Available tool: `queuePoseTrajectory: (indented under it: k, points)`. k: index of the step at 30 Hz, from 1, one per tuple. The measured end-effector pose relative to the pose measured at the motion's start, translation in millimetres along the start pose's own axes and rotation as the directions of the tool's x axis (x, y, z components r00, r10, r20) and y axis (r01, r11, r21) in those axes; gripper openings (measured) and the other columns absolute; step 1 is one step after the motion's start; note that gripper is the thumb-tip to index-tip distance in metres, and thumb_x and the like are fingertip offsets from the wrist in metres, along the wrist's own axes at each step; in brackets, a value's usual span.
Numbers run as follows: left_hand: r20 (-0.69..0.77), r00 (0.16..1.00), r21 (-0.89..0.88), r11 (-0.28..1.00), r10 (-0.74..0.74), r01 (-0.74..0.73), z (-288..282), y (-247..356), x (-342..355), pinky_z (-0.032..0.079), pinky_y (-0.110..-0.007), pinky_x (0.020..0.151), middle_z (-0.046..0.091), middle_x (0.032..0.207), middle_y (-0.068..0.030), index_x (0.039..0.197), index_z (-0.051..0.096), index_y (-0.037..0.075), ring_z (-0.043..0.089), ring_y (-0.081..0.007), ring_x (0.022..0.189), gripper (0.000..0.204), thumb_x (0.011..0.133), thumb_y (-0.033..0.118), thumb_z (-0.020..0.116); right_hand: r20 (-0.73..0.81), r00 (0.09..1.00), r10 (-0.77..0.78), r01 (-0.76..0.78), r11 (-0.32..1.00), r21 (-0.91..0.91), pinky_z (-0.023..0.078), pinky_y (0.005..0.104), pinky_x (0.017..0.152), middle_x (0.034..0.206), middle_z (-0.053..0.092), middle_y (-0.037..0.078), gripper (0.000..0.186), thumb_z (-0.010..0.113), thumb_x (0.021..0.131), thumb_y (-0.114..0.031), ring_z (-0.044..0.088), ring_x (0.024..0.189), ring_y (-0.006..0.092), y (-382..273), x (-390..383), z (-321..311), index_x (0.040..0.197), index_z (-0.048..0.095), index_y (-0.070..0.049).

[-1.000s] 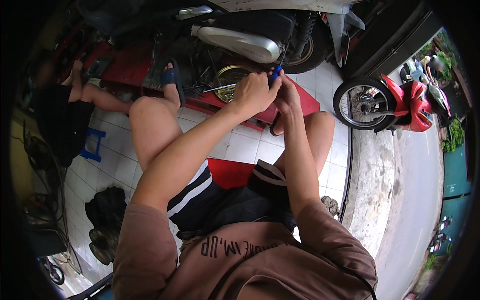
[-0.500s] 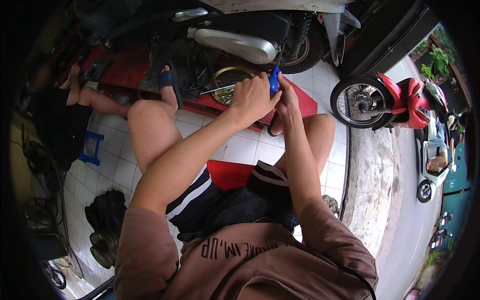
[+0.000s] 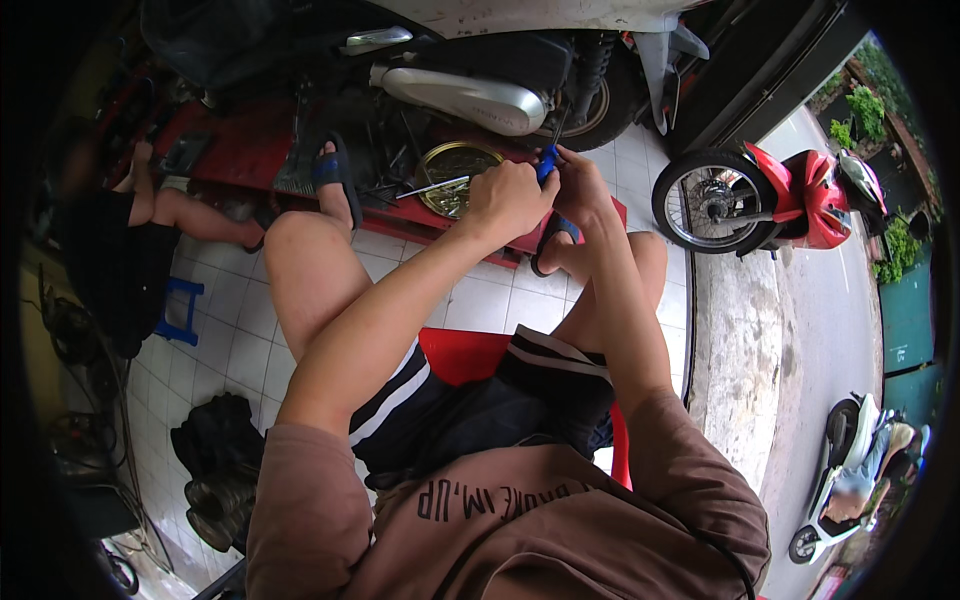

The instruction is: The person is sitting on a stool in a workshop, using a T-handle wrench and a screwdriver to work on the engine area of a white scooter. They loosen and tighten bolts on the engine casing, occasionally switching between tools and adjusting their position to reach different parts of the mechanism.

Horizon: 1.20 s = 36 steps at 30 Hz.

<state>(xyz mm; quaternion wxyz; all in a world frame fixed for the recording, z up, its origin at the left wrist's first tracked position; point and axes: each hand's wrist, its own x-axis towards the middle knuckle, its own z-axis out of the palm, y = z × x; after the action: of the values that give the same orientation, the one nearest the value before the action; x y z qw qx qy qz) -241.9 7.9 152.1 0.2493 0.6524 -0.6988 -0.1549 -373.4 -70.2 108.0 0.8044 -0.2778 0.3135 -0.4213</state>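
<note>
Just right of the tray (image 3: 450,153), left hand (image 3: 508,203), back up, curled closed round a rod (image 3: 430,188); right hand (image 3: 583,190) beside it, closed on a screwdriver (image 3: 547,163). Tray on red bench (image 3: 235,150); scooter (image 3: 460,98) beyond tray, white tiles (image 3: 490,303) nearer.

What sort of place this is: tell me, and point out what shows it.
Probably a street-side motorbike repair shop: a scooter stands by a red platform, a round tray of small metal pieces lies there, and a blue-handled tool is held near the scooter.
</note>
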Motion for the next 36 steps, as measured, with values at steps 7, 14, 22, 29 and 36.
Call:
queuePoseTrajectory:
  k: [7, 14, 22, 29, 36]
  points:
    - [0.033, 0.979, 0.176, 0.964, 0.199, -0.202, 15, -1, -20, 0.053, -0.044, 0.062, 0.066, 0.067, -0.0190, 0.071, 0.068, 0.000, 0.066, -0.0354, 0.065, 0.047, 0.089, 0.040, 0.054, -0.077, 0.988, -0.135, 0.133, 0.991, -0.028, 0.046, 0.0279, 0.067, 0.078, 0.055, 0.006, 0.030, 0.042, 0.099, -0.032, 0.052, 0.071, 0.0147, 27, -5, -9, 0.091, 0.053, -0.006]
    - [0.048, 0.981, 0.191, 0.962, 0.188, -0.193, 26, -3, -13, 0.053, -0.044, 0.063, 0.066, 0.067, -0.0189, 0.072, 0.069, 0.000, 0.066, -0.0347, 0.065, 0.047, 0.089, 0.041, 0.054, -0.142, 0.981, -0.134, 0.124, 0.989, -0.078, 0.045, 0.0264, 0.060, 0.072, 0.054, 0.005, 0.030, 0.042, 0.099, -0.032, 0.052, 0.064, 0.0138, 28, 7, -15, 0.086, 0.052, -0.007]
    - [0.051, 0.979, 0.220, 0.954, 0.198, -0.205, 28, -3, -12, 0.053, -0.044, 0.063, 0.066, 0.069, -0.0193, 0.073, 0.069, 0.000, 0.067, -0.0355, 0.067, 0.046, 0.089, 0.041, 0.054, -0.118, 0.986, -0.114, 0.107, 0.992, -0.070, 0.045, 0.0268, 0.059, 0.069, 0.054, 0.005, 0.030, 0.042, 0.099, -0.033, 0.052, 0.062, 0.0145, 26, 7, -15, 0.086, 0.052, -0.007]
    - [0.060, 0.980, 0.212, 0.957, 0.189, -0.198, 28, -4, -11, 0.053, -0.045, 0.065, 0.066, 0.070, -0.0193, 0.074, 0.069, 0.000, 0.067, -0.0358, 0.068, 0.046, 0.089, 0.041, 0.054, -0.123, 0.984, -0.127, 0.117, 0.990, -0.083, 0.045, 0.0264, 0.057, 0.068, 0.055, 0.005, 0.030, 0.042, 0.098, -0.033, 0.052, 0.060, 0.0148, 28, 9, -15, 0.086, 0.052, -0.007]
    - [0.074, 0.979, 0.219, 0.954, 0.192, -0.204, 29, -5, -10, 0.053, -0.044, 0.065, 0.067, 0.071, -0.0195, 0.074, 0.069, 0.000, 0.067, -0.0350, 0.069, 0.046, 0.089, 0.041, 0.054, -0.136, 0.983, -0.120, 0.109, 0.990, -0.084, 0.045, 0.0268, 0.055, 0.066, 0.054, 0.006, 0.029, 0.043, 0.098, -0.032, 0.052, 0.058, 0.0152, 29, 11, -18, 0.085, 0.052, -0.007]
